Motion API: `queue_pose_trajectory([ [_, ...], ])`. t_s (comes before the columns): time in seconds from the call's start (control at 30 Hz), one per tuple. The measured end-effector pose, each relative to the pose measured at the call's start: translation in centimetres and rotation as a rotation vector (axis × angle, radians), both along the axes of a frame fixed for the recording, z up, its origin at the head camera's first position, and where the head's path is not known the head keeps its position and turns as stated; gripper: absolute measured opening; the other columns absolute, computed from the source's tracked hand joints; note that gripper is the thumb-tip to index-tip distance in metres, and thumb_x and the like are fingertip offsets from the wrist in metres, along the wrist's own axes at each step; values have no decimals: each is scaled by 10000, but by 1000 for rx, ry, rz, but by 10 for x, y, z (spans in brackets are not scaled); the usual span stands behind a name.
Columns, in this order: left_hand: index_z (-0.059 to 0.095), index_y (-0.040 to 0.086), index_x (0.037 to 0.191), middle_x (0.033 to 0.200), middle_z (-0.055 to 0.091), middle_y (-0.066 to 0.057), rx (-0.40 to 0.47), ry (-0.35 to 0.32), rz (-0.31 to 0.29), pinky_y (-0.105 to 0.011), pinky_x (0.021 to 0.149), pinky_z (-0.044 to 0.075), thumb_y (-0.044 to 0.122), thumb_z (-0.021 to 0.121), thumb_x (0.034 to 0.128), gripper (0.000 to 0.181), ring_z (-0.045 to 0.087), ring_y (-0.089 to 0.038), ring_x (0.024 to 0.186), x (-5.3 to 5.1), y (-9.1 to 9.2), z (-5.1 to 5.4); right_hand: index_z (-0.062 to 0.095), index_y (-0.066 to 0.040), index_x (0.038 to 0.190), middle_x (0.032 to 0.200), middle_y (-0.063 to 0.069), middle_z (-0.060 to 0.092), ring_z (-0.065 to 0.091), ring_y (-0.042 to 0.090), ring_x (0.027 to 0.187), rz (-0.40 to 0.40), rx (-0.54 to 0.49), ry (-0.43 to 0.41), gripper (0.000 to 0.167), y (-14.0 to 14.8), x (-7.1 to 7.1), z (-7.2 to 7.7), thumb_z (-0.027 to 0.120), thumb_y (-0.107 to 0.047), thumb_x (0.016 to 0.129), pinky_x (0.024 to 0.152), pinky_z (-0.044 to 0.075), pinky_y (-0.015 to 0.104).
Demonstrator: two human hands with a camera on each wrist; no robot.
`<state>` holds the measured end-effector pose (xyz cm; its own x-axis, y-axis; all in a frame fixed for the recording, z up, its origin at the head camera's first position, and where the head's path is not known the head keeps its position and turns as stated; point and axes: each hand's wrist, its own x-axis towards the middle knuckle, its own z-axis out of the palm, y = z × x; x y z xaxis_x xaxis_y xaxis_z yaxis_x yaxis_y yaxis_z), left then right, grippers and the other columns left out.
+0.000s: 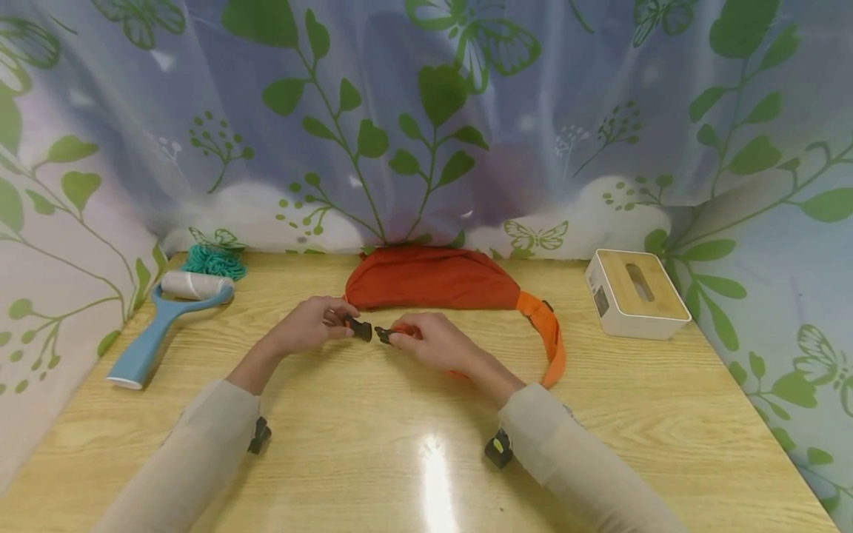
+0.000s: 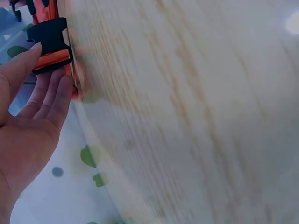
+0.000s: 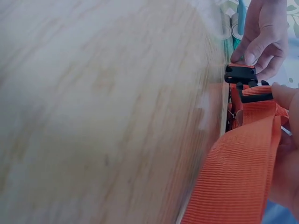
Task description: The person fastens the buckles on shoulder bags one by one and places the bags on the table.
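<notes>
A red-orange waist bag [image 1: 433, 280] lies at the back middle, its orange strap [image 1: 549, 333] looping round on the right. My left hand [image 1: 313, 324] pinches the black socket half of the buckle [image 1: 360, 329], also seen in the left wrist view as a black buckle piece [image 2: 48, 37] between thumb and fingers. My right hand [image 1: 436, 340] pinches the pronged half [image 1: 384, 335], with orange webbing [image 3: 238, 163] trailing from it in the right wrist view. The two halves face each other with a small gap in the head view.
At the left lie a blue-handled lint roller [image 1: 158, 333] and a bundle of teal cord [image 1: 213, 262]. A white tissue box with a wooden lid [image 1: 636, 289] stands at the back right. A patterned curtain [image 1: 373, 126] hangs behind the wooden table [image 1: 360, 444].
</notes>
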<state>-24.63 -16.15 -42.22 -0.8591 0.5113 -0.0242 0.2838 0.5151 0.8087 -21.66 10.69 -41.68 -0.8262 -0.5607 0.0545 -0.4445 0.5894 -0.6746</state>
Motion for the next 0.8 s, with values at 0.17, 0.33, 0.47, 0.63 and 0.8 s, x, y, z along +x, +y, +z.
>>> queue_pose_trajectory([
  [0.17,703,-28,1157,975,694,-101,-15,40,0,-347,718,541,25,718,935,229,669,-270,919,-3,-1,-1,699,-115,1210,1030,-41,695,610,122,924,-12,-48,-24,244,1,-2,0,598,-267,1048,844,515,325],
  [0.33,727,8,1135,931,695,-61,-13,96,-4,-398,766,549,46,716,948,192,669,-263,905,-5,-4,-2,694,-124,1149,945,-1,672,590,139,802,-28,-85,-56,196,2,-4,-1,592,-262,1053,736,513,309],
  [0.47,728,30,1161,975,692,-75,2,104,10,-469,831,548,77,695,972,198,660,-296,963,-5,-4,0,688,-130,1108,905,64,682,572,148,752,-33,-99,-70,177,3,-7,-1,581,-261,1058,682,496,295],
  [0.63,716,39,1220,1090,691,-102,-7,99,36,-499,891,539,109,664,998,238,648,-316,1033,-5,-6,3,697,-116,1096,895,39,673,599,191,789,-48,-130,-81,165,4,-10,1,602,-242,1046,692,502,299],
  [0.8,706,20,1235,1132,694,-130,12,105,48,-475,875,555,99,655,1003,250,658,-315,1025,-4,-7,5,709,-106,1077,916,0,665,613,199,818,-68,-155,-98,152,4,-14,4,630,-228,1031,718,513,303],
])
